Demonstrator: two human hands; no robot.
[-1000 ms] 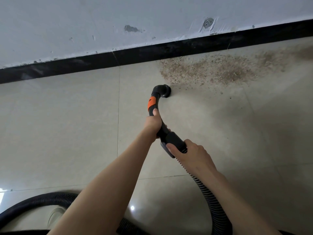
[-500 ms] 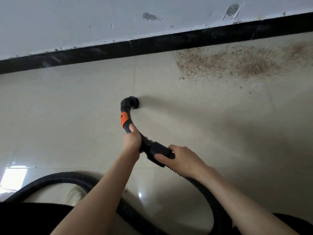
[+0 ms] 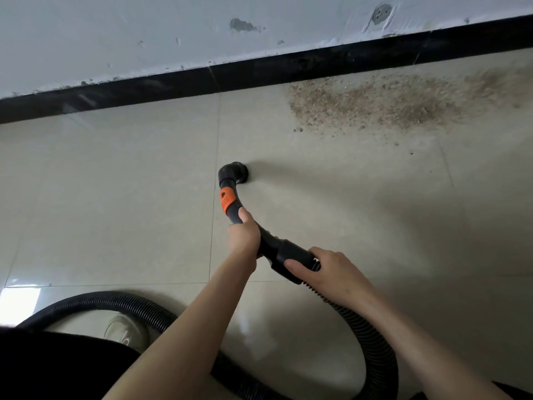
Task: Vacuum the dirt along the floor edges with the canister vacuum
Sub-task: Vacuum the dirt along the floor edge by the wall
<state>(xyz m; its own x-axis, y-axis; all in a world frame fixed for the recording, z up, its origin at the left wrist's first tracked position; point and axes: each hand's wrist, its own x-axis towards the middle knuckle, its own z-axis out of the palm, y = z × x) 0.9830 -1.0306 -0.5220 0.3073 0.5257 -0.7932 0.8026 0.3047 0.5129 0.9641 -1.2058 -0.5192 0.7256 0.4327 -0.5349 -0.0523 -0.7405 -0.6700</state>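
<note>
Since half a second ago, nozzle [image 3: 234, 173] sits lower and left of the dirt [image 3: 383, 102], well apart from it; a second ago it touched the patch's near edge. Nozzle rests on the floor [image 3: 115, 183], near a tile seam, mouth facing right. Curved wand [image 3: 230, 203] runs from the hands up toward the baseboard [image 3: 259, 72], its long axis roughly upright in view. Left hand [image 3: 243, 236] wraps the wand below the orange clip. Right hand [image 3: 328, 271] grips the hose cuff, thumb on top. Hose [image 3: 372, 342] loops back behind the arms.
</note>
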